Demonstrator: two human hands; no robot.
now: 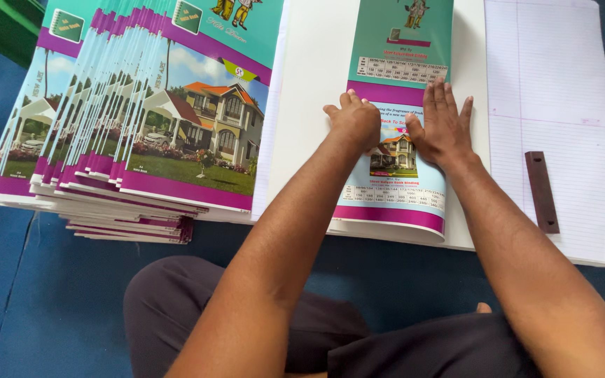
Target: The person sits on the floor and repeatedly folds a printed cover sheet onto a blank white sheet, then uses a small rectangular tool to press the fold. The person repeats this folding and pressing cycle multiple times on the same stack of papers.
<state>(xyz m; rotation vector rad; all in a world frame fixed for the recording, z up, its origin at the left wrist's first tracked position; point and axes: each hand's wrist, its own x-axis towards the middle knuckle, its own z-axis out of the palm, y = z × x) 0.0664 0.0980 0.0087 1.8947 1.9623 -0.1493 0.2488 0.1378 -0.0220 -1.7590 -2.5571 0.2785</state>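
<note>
Two hands [400, 126], one dark strip [542, 191], one fanned stack of notebooks [127, 119]

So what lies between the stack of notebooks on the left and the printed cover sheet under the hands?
In the head view, only a bare white sheet separates the stack of notebooks from the printed cover sheet; nothing rests on that strip.
</note>
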